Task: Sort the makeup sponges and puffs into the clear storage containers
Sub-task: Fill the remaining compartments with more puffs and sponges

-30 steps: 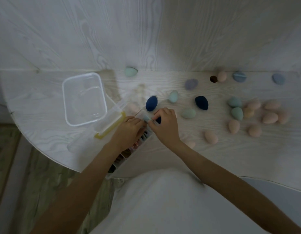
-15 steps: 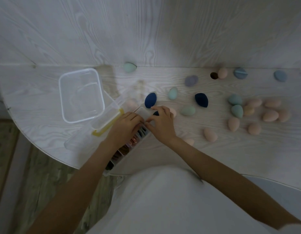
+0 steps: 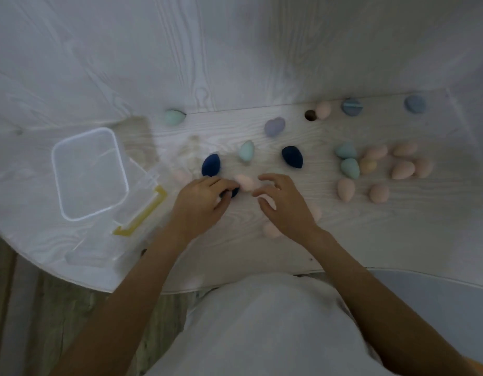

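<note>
My left hand (image 3: 201, 206) rests on the white table (image 3: 370, 234), its fingers curled over a dark blue sponge (image 3: 233, 192); I cannot tell whether they pinch it. My right hand (image 3: 282, 204) hovers just beside it, fingers spread and slightly bent, holding nothing. A pale pink sponge (image 3: 244, 182) lies between the two hands, touching the left fingertips. A second dark blue sponge (image 3: 211, 165) stands just beyond the left hand; a third (image 3: 292, 157) lies farther right, with a mint sponge (image 3: 246, 151) between them. A group of pink sponges (image 3: 403, 169) and two teal sponges (image 3: 348, 160) lies well to the right. The clear container (image 3: 88, 173) sits open at far left, beside a yellow-edged lid (image 3: 142, 213).
</note>
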Demonstrator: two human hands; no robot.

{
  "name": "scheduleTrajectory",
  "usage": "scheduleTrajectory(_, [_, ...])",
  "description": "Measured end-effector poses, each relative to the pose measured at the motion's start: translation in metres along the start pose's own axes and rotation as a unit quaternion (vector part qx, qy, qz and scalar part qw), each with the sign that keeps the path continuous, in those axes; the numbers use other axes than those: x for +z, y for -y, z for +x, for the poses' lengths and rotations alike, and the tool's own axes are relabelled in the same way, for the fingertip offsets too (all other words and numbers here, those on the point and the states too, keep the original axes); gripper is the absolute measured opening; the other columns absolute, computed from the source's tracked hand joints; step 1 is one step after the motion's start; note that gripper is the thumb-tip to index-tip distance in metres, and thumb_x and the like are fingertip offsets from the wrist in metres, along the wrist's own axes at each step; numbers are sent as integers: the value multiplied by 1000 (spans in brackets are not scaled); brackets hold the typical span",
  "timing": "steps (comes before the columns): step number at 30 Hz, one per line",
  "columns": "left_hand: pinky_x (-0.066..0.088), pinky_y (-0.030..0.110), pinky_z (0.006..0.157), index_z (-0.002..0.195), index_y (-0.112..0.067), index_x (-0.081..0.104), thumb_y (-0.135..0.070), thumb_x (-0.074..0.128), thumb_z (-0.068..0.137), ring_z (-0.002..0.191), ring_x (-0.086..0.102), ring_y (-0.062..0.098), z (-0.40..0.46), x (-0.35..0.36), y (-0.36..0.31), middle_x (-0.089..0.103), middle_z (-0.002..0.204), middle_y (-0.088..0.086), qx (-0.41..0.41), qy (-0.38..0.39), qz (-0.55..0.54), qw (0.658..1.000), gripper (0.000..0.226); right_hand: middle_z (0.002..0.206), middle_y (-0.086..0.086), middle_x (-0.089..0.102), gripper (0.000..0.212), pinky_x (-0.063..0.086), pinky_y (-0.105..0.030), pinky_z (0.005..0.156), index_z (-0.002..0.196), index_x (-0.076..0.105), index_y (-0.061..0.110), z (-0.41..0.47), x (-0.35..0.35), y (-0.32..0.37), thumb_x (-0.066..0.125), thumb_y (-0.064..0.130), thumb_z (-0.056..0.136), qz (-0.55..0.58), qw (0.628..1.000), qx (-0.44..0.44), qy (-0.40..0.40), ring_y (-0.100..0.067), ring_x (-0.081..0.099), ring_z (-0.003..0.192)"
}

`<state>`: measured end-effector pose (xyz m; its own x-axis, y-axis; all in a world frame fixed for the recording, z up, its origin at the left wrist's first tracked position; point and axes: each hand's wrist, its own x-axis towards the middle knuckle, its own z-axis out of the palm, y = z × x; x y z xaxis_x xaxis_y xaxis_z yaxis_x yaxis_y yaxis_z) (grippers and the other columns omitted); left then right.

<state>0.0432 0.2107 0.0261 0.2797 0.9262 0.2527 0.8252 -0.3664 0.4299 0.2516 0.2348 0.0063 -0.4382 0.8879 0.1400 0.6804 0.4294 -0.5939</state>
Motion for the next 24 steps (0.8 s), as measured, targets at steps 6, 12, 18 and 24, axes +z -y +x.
scheduleTrajectory(6, [50,23,69,103,-15,67,-29,48,90,79,62,8,99,48,-84,71,92,-2,2,-7,-146,989,27,124,-13,55,15,41,-33,94,94,68,12,-42,-95,-102,64,4,82,-50,992,96,-66,-29,49,112])
scheduleTrajectory(12, [52,34,78,107,-12,66,-23,53,88,83,65,21,210,123,-118,68,101,5,-58,64,-179,980,25,121,-16,56,16,33,-25,92,90,69,10,-45,-180,-207,66,0,78,-103,976,148,-122,-36,52,106])
scheduleTrajectory(18, [41,33,89,127,-7,52,-6,54,89,106,55,33,301,192,-128,57,120,18,-71,88,-79,990,39,117,-14,58,24,34,-28,90,109,63,9,5,-226,-302,56,6,86,-92,980,159,-82,-34,53,108])
scheduleTrajectory(24, [34,43,100,140,-4,34,-3,44,90,117,44,40,330,239,-123,42,134,27,-165,145,22,975,51,145,-18,33,40,33,-37,102,130,50,9,65,-237,-365,53,13,91,-90,973,212,-13,-37,35,128])
